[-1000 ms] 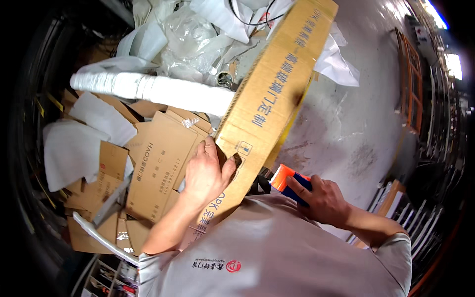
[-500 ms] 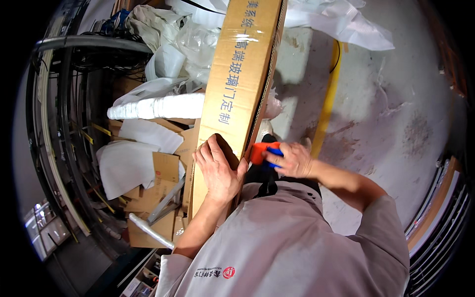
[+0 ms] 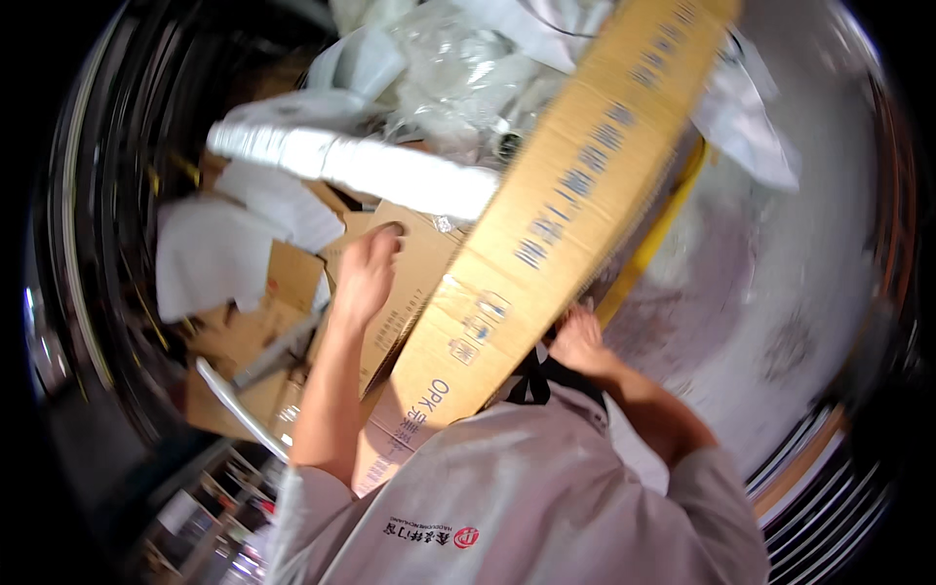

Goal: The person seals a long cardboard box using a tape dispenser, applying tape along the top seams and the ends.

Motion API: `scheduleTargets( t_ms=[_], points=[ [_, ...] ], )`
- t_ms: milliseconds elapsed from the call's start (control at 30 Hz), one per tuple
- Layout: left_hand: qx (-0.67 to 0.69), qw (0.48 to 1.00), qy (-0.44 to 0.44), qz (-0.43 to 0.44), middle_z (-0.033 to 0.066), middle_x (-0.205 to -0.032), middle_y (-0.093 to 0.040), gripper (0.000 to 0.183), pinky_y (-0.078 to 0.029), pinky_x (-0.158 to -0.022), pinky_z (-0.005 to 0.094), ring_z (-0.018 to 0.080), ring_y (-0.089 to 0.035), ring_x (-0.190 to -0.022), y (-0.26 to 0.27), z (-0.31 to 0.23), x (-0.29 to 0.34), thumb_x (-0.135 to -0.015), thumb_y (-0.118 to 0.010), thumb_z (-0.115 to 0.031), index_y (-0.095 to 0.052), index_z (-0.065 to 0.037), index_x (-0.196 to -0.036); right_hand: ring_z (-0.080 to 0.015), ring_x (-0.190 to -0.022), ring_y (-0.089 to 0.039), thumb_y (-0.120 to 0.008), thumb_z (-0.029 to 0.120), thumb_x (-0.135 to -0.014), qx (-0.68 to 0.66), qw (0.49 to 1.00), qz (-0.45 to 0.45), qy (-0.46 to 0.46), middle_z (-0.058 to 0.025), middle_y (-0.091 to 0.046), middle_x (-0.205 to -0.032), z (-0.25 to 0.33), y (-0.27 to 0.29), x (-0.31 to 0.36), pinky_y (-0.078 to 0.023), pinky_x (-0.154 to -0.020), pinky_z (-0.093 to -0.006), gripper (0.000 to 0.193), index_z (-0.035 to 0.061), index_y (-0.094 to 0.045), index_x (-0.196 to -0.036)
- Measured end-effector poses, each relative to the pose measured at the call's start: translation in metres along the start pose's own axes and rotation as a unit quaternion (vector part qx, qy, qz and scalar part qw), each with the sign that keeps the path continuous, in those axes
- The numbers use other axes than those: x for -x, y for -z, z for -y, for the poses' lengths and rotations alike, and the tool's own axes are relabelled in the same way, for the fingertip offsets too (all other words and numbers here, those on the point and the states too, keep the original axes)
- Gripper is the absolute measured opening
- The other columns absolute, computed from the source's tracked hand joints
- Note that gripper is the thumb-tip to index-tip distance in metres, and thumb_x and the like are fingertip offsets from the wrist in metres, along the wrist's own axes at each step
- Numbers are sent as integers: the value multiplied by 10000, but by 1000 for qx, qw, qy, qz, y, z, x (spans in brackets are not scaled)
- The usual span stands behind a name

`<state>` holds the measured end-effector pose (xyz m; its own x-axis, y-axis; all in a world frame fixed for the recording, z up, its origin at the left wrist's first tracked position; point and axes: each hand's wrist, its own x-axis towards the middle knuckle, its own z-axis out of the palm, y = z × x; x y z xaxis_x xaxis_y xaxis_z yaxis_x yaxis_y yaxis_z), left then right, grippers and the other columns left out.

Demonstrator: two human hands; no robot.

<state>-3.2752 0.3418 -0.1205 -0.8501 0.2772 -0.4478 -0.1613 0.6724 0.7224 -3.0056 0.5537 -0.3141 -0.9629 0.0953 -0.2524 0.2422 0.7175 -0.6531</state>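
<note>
A long cardboard box (image 3: pixel 585 185) slants across the middle, its near end against my shirt. My right hand (image 3: pixel 580 343) is at the box's right edge, fingers bent against its side and partly hidden. Apart from the box's left side, my left hand (image 3: pixel 366 278) is raised over a brown cardboard piece (image 3: pixel 414 258) with printing. Its fingers are blurred and partly turned away, with a dark patch by the fingertips that I cannot make out. No orange and blue tool shows in either hand.
Left of the box lie a white wrapped roll (image 3: pixel 341 166), clear plastic film (image 3: pixel 458 73), white foam sheets (image 3: pixel 210 249) and cardboard scraps. Dark racks (image 3: pixel 107 195) stand at far left. A yellow line (image 3: pixel 648 244) marks the grey floor on the right.
The box now slants to the right, showing more of its printed face. My left hand has left the box and moved left. The orange and blue tool in my right hand is out of sight.
</note>
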Motion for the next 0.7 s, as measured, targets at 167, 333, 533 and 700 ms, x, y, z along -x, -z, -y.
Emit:
scheduleTargets(
  t_ms=[167, 333, 533, 700],
  points=[
    [47, 940, 221, 257, 142, -942, -707, 458, -533, -780, 367, 227, -638, -858, -67, 109, -46, -967, -567, -385, -712, 45, -1028, -391, -1105, -658, -698, 208, -864, -70, 994, 85, -6, -219, -677, -1210, 20, -17, -25, -541, -899, -462, 487, 79, -626, -1328],
    [234, 906, 327, 136, 126, -871, -695, 353, -479, -599, 294, 173, -569, -639, -114, 159, -41, -917, -720, -293, -718, 51, -1002, -387, -1094, -665, -705, 216, -867, -95, 983, 154, -41, -214, -685, -1197, 15, -32, -23, -544, -896, -457, 467, 69, -637, -1305],
    [570, 740, 356, 29, 116, -948, -739, 187, -458, -545, 267, 140, -621, -679, -115, 181, -43, -961, -663, -84, -696, 33, -1103, -383, -1082, -674, -712, 225, -869, -118, 971, 197, -61, -208, -696, -1181, 5, -36, -23, -548, -893, -450, 445, 57, -650, -1277],
    [568, 758, 320, -16, 98, -950, -726, 150, -543, -625, 338, 152, -635, -720, -54, 111, -61, -944, -675, -71, -698, 17, -1064, -379, -1072, -682, -719, 233, -872, -146, 968, 188, -80, -203, -705, -1168, 4, -47, -15, -551, -891, -445, 428, 48, -661, -1253]
  ],
)
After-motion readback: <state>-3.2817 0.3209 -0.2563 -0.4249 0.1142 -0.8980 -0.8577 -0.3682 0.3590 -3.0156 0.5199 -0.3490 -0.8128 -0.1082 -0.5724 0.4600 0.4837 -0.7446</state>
